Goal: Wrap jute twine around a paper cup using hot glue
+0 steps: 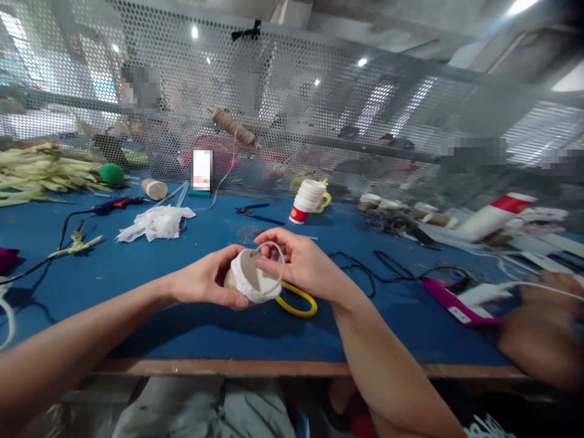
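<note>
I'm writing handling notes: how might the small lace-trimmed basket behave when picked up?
The lace-trimmed basket is probably light, given its small, hollow body. Its thin looped handle may flex under load. Its round side could let it roll.

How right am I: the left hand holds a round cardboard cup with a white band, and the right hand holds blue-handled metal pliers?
The pliers are wrong: the head view shows them lying on the blue table. The right hand is at the cup's thin tan loop.

The bare left forearm (98, 322) and right forearm (387, 359) slanted inward; the left hand (210, 281) curled in a grip, the right hand (301, 261) bent half closed nearby
</note>
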`<move>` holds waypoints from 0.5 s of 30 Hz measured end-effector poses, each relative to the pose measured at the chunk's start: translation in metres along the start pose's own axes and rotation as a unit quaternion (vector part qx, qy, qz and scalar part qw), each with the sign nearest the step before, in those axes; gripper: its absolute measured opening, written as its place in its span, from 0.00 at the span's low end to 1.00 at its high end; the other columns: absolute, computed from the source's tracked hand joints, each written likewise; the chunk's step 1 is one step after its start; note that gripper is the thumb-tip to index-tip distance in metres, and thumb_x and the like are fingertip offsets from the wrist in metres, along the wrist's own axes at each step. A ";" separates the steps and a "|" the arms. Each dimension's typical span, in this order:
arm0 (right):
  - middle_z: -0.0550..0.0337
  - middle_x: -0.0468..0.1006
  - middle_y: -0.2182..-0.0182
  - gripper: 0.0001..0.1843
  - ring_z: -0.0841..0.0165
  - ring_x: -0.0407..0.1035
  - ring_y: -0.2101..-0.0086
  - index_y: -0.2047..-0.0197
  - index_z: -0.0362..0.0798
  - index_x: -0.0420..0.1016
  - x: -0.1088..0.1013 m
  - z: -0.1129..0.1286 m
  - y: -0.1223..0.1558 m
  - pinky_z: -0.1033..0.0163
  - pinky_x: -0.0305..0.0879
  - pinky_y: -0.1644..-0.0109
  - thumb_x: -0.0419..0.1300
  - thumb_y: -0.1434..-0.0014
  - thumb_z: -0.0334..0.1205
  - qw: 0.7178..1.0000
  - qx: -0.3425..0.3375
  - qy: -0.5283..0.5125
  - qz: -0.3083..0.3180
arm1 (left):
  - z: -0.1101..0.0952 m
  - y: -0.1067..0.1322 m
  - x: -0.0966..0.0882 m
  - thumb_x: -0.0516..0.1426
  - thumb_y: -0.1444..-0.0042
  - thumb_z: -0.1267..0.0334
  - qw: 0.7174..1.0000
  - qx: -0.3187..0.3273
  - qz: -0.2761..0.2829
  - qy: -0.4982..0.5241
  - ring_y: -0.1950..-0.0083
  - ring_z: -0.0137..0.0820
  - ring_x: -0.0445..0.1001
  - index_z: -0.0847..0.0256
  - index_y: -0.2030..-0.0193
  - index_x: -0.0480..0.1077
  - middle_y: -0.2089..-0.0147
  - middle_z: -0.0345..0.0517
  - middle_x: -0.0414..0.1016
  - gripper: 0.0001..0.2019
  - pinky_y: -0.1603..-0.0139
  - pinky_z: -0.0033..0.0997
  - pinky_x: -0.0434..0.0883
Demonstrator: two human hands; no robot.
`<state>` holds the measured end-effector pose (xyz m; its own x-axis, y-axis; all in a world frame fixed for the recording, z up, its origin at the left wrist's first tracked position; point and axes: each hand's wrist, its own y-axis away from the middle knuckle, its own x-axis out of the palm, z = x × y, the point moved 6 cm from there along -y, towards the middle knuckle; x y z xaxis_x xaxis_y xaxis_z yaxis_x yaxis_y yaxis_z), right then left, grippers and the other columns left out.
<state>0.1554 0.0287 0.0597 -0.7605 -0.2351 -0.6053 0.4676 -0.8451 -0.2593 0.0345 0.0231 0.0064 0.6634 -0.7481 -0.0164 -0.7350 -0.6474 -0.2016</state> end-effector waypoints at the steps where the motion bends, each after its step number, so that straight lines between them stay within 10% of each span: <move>1: 0.61 0.68 0.71 0.12 0.74 0.63 0.73 0.62 0.45 0.66 -0.004 -0.001 0.001 0.68 0.63 0.70 0.60 0.49 0.40 1.000 -0.002 -0.016 -0.012 | -0.001 0.000 -0.003 0.65 0.60 0.61 1.000 0.011 -0.018 -0.019 0.61 0.32 0.69 0.61 0.52 0.58 0.60 0.45 0.68 0.29 0.61 0.32 0.67; 15: 0.73 0.58 0.83 0.09 0.79 0.51 0.82 0.61 0.46 0.65 0.011 0.008 0.020 0.71 0.52 0.77 0.57 0.47 0.35 0.989 -0.009 0.051 0.141 | -0.020 0.007 -0.016 0.62 0.57 0.66 0.933 0.182 -0.134 -0.279 0.50 0.37 0.68 0.60 0.47 0.53 0.48 0.53 0.65 0.31 0.52 0.34 0.68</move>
<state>0.1527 0.0054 0.0539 -0.5498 -0.4093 -0.7281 0.6632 -0.7439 -0.0826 0.0159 0.0277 0.0251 0.8611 -0.3073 -0.4050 -0.5028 -0.6326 -0.5891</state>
